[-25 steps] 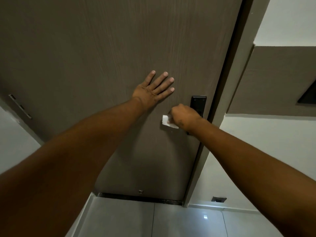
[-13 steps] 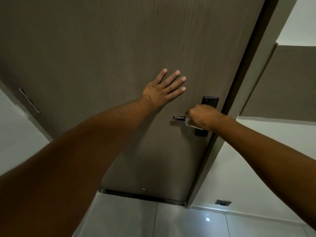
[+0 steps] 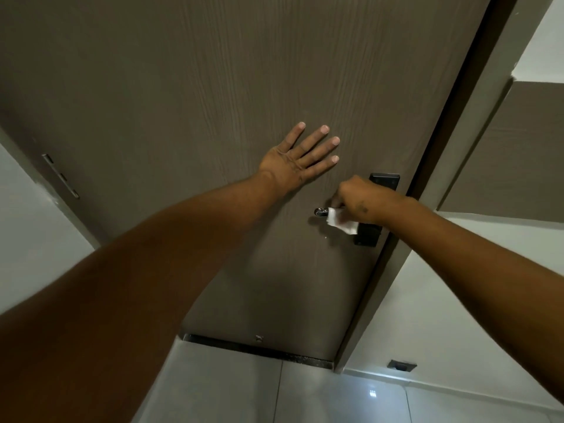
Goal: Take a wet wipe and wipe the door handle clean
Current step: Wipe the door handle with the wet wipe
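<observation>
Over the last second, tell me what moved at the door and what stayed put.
The right hand slid the wet wipe along the door handle from its free end toward the black lock plate, baring the chrome tip. Its grip stayed shut on the wipe. The left hand stayed flat, fingers spread, on the door.

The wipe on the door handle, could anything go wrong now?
Maybe two things. The right hand holds the wet wipe on the part of the door handle nearest the black lock plate, so the shiny tip, still bare, could get missed. Pressing down hard might turn the handle, though the left hand, flat on the door, probably steadies it.
</observation>
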